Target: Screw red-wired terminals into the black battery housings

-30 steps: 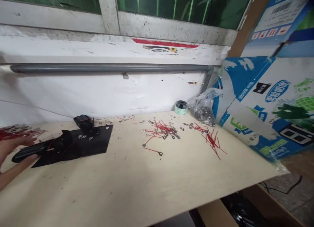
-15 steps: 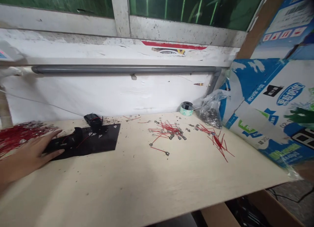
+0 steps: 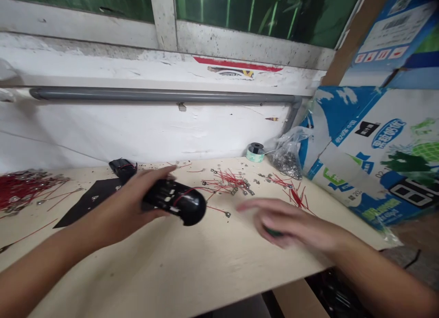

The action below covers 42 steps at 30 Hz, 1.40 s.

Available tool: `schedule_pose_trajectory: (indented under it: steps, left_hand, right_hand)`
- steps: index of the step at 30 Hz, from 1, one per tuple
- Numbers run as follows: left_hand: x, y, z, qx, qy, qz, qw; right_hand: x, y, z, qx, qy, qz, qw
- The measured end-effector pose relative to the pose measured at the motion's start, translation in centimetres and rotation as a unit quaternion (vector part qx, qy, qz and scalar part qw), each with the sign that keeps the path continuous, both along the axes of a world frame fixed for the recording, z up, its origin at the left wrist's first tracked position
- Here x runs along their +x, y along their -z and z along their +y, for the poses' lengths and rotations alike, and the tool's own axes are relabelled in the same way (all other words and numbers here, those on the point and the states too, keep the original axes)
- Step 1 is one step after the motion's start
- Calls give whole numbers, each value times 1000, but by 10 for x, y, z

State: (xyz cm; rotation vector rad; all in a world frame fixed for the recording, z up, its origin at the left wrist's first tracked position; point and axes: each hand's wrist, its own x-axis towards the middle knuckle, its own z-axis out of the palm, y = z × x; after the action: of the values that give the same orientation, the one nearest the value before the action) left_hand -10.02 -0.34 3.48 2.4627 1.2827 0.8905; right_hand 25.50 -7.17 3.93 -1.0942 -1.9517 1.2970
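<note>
My left hand (image 3: 137, 199) is closed round a black plastic housing (image 3: 174, 199) with a rounded end and a red wire, held above the table. Blurred by motion, my right hand (image 3: 281, 222) is over the table to the right of the housing. Its index finger points left and the other fingers curl round something dark green (image 3: 272, 232), mostly hidden. Between and beyond the hands lie red wires (image 3: 231, 178) with small metal tabs. A single wired tab (image 3: 227, 214) lies just left of my right fingertips. Behind my left wrist is a black mat (image 3: 85, 203).
A second black housing (image 3: 122, 168) stands by the wall. At far left is a heap of red wires (image 3: 20, 190). At back right are a green-and-black spool (image 3: 255, 152) and a clear bag (image 3: 286, 160) of metal parts, beside a blue-and-white carton (image 3: 360, 139).
My left hand has lifted the black housing off the mat and carried it right. My right hand has come into view from the right. The camera view has shifted slightly.
</note>
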Motion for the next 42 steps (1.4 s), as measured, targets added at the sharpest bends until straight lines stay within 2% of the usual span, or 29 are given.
schedule_pose_trajectory:
  steps: [2, 5, 8, 12, 16, 20, 24, 28, 31, 35, 38, 42]
  left_hand:
    - [32, 3, 7, -21, 56, -57, 997]
    - [60, 12, 14, -128, 142, -149, 970]
    - [70, 21, 11, -206, 176, -173, 947]
    - [68, 30, 3, -215, 157, -139, 954]
    - [62, 37, 2, -185, 127, -183, 957]
    - [65, 46, 5, -220, 123, -290, 923]
    - [77, 51, 6, -210, 39, -374, 902]
    - [85, 50, 5, -181, -16, -356, 917]
    - [85, 50, 5, -170, -28, -333, 927]
    - [83, 51, 7, -192, -33, -311, 930]
    - [82, 52, 9, -210, -29, -291, 933]
    - [82, 52, 11, -226, -23, -262, 938]
  right_hand:
    - [-16, 0, 42, -144, -64, 38, 987]
    - [-34, 7, 91, -205, -9, 116, 972]
    - [-41, 20, 109, -252, -25, 107, 961]
    - [-42, 37, 101, -209, -37, 82, 974]
    - [-49, 49, 94, -197, 16, 125, 972]
    - [-66, 59, 92, -162, 60, 156, 973]
    - [-84, 65, 85, -87, 56, 144, 984]
    - [-93, 68, 78, -49, 44, 160, 985]
    - [-92, 67, 75, 3, 45, 107, 993]
    - [-84, 65, 78, 58, 109, 84, 989]
    - [-79, 64, 84, 58, 133, 135, 980]
    - [-80, 63, 87, 33, 93, 192, 976]
